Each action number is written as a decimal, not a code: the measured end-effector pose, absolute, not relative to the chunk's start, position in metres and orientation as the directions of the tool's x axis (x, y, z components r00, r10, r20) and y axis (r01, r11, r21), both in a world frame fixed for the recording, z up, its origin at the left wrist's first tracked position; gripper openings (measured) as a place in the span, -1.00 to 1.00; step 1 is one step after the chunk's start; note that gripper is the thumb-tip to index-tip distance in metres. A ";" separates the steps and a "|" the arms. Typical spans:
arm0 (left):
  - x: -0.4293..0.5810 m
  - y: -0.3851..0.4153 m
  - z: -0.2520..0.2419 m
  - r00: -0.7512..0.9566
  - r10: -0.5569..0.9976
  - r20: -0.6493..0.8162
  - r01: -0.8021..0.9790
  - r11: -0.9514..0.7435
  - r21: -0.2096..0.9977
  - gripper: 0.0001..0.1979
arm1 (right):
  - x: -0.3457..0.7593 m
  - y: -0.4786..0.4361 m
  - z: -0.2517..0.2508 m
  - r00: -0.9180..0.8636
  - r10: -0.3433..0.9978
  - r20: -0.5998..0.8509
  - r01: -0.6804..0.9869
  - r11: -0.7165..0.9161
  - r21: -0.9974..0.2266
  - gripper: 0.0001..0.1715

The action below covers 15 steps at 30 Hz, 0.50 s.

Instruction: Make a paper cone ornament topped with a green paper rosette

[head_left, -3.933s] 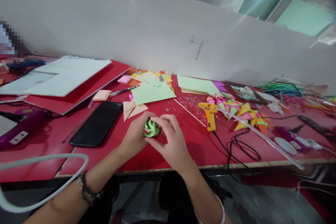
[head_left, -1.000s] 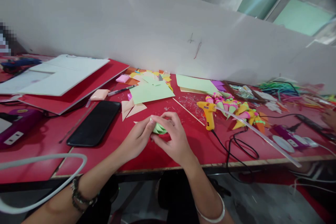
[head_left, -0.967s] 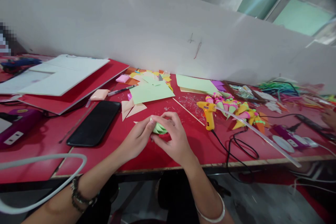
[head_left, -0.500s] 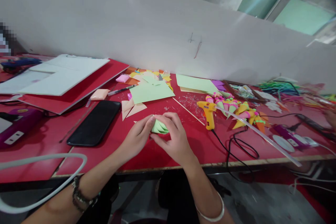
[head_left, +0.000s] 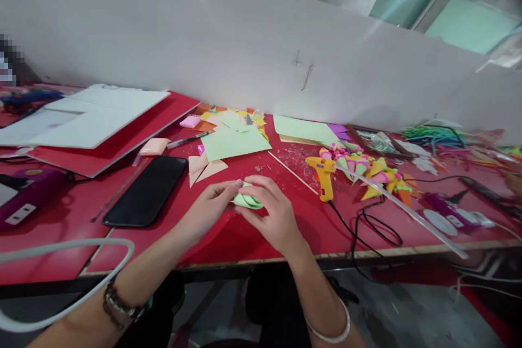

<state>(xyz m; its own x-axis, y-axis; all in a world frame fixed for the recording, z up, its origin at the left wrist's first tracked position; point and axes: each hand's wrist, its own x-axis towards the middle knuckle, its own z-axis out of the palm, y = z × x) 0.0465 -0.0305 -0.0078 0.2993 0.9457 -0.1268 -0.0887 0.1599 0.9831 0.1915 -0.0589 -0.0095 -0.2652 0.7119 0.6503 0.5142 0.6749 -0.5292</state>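
Note:
A small folded green paper piece sits between my two hands just above the red table. My left hand pinches its left side with the fingertips. My right hand curls over its right side and top, fingers closed on it. Part of the paper is hidden under my right fingers. Peach paper triangles lie just behind my hands.
A black phone lies to the left. Green paper sheets and coloured scraps lie behind. A yellow glue gun with a black cord, several paper cones and a clear glue stick lie to the right. White boards lie at far left.
The green paper piece has been turned and flattened between my fingers. My left hand has slid a little left and lower; my right hand now covers more of the paper.

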 end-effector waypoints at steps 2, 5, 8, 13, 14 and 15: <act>0.045 -0.030 -0.008 0.329 0.936 -0.129 -0.110 0.173 0.979 -0.71 | 0.192 -0.059 -0.010 -0.268 0.705 0.657 0.511 0.682 -0.524 -0.75; 0.044 -0.029 -0.008 0.379 0.917 -0.120 -0.106 0.171 0.980 -0.74 | 0.191 -0.059 -0.010 -0.258 0.711 0.654 0.515 0.674 -0.530 -0.76; 0.042 -0.028 -0.006 0.399 0.910 -0.108 -0.096 0.159 0.983 -0.77 | 0.191 -0.059 -0.010 -0.269 0.732 0.626 0.515 0.659 -0.549 -0.73; 0.041 -0.027 -0.007 0.385 0.914 -0.132 -0.093 0.181 0.979 -0.77 | 0.191 -0.059 -0.008 -0.295 0.749 0.593 0.489 0.652 -0.580 -0.68; 0.041 -0.027 -0.008 0.378 0.915 -0.142 -0.094 0.190 0.977 -0.76 | 0.192 -0.060 -0.008 -0.297 0.751 0.590 0.488 0.651 -0.582 -0.69; 0.041 -0.027 -0.009 0.374 0.915 -0.150 -0.098 0.199 0.975 -0.75 | 0.192 -0.060 -0.008 -0.300 0.749 0.591 0.486 0.653 -0.581 -0.70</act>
